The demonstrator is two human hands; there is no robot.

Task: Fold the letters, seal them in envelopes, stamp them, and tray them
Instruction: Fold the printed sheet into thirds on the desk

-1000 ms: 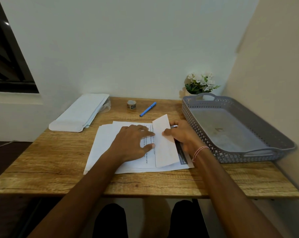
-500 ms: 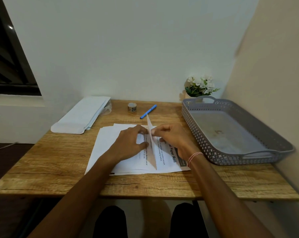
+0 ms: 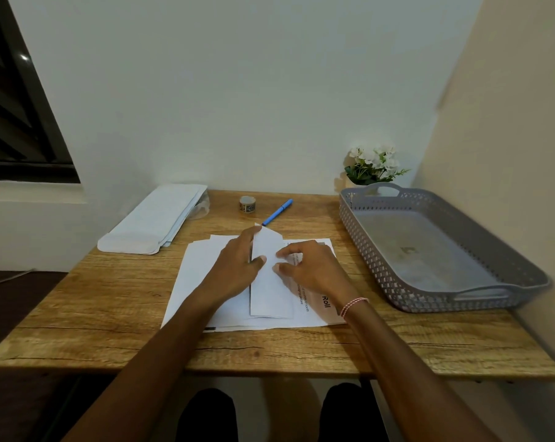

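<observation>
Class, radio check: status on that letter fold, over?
Left hand pinches left edge of folded letter; right hand fingertips on top. Letter lies on the loose sheets, no envelope yet. Nothing blocking.

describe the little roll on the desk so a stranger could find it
Start at the wooden table and look along its back edge. Between the white envelope stack and the blue pen sits the small roll, the only round thing there.

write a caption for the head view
Left hand and right hand fold a white paper letter atop loose sheets, grey perforated plastic tray alongside
</observation>
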